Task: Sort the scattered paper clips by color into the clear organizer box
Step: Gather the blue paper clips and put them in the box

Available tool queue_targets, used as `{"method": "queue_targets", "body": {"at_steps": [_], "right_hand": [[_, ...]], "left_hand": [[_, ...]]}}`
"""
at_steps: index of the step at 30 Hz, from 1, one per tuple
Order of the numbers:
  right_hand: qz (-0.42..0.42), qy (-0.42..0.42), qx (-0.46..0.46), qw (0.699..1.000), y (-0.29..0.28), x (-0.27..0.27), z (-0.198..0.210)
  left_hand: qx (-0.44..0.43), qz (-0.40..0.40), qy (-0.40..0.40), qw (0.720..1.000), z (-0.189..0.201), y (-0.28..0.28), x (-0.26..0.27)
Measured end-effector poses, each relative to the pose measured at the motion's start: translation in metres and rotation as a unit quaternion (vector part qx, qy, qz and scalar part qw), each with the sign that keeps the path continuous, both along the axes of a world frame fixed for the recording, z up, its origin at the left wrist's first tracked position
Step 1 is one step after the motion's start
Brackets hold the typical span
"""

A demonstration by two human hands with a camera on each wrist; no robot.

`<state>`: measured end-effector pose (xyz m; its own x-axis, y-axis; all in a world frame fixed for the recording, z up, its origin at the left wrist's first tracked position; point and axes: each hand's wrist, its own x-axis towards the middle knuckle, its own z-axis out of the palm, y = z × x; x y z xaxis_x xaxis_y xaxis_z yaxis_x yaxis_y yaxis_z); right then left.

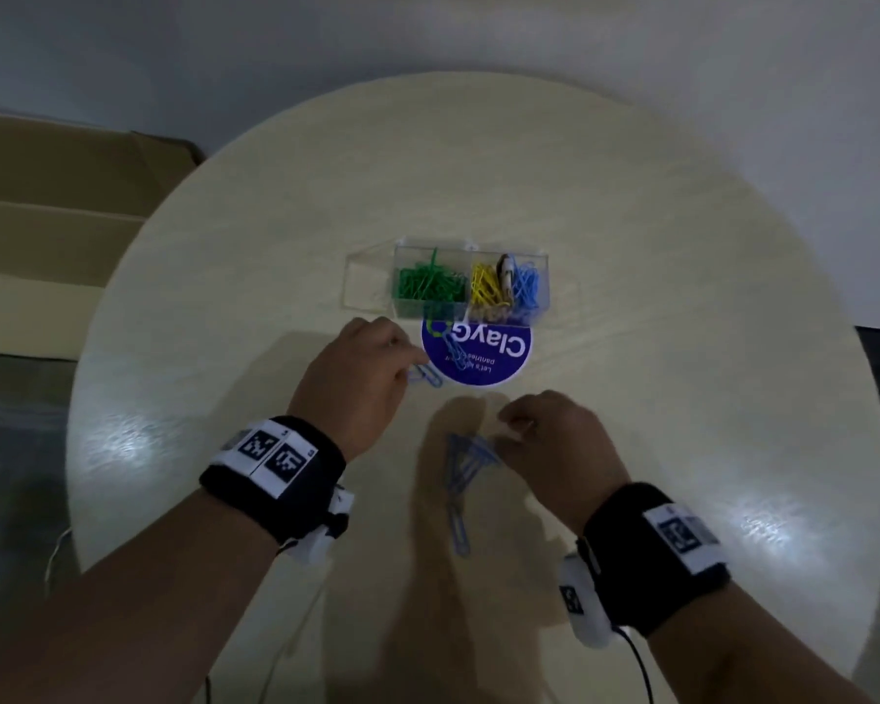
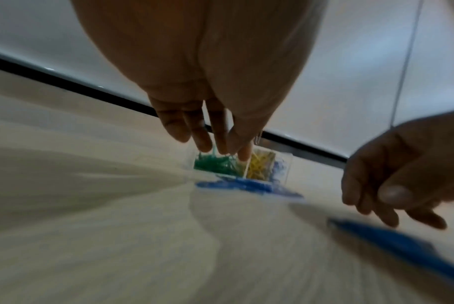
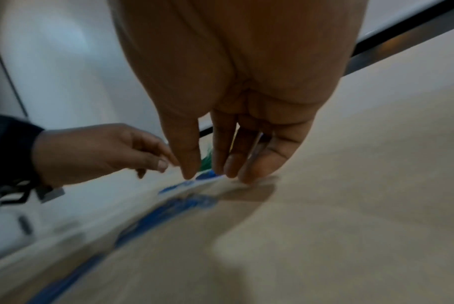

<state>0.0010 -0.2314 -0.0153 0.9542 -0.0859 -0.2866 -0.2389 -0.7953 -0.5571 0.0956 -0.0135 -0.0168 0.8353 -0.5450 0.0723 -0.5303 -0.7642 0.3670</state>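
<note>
We logged the scene from the wearer's side outward. Nearest, a lone blue paper clip [image 1: 459, 530] lay flat on the round table [image 1: 682, 297], behind and between the two wrists. Just ahead of it a small pile of blue clips [image 1: 466, 457] sat immediately left of the right hand [image 1: 555, 444], whose fingers pointed down at the tabletop with the fingertips [image 3: 249, 174] close to or on the surface beside the pile; the wrist view was motion-blurred, and we could not tell whether that hand pinched anything. The left hand [image 1: 356, 383] hovered farther forward and to the left of the pile, fingers loosely extended downward in its own wrist view; two blue clips [image 1: 425, 374] lay right at its fingertips, but we could not confirm whether they were pinched or merely touched. Just beyond those clips a round blue sticker [image 1: 483, 355] carried another blue clip on its left part. Farthest from both hands stood the clear organizer box [image 1: 471, 249], touching the sticker's far edge: green clips [image 1: 430, 284] filled the left compartment, yellow clips [image 1: 486, 287] the middle, light blue clips [image 1: 527, 284] the right. Cardboard [image 1: 47, 205] lay off the table, far left.
</note>
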Motion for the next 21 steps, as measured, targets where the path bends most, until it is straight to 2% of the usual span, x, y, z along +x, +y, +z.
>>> {"method": "queue_targets", "body": {"at_steps": [2,5,8,11,15,21], "right_hand": [[0.054,0.001,-0.016,0.998,0.011,-0.008,-0.009],[0.072,-0.015,-0.041,0.996,0.018,-0.009,-0.009],[0.057,-0.008,-0.071,0.996,0.016,-0.008,-0.006],[-0.005,0.005,-0.058,0.998,0.006,-0.006,-0.006],[-0.052,0.0,-0.023,0.998,0.004,-0.003,-0.009],[0.017,0.004,-0.084,0.996,0.016,-0.009,-0.004]], "left_hand": [[0.047,-0.033,0.002,0.998,-0.009,0.002,-0.004],[0.058,-0.049,0.012,0.997,-0.015,0.001,-0.003],[0.028,-0.01,0.044,0.999,-0.018,0.006,-0.002],[0.022,0.036,0.092,0.995,-0.019,0.014,-0.005],[-0.059,0.134,0.165,0.975,-0.017,0.021,-0.009],[-0.165,0.206,0.153,0.952,-0.005,0.009,-0.01]]}}
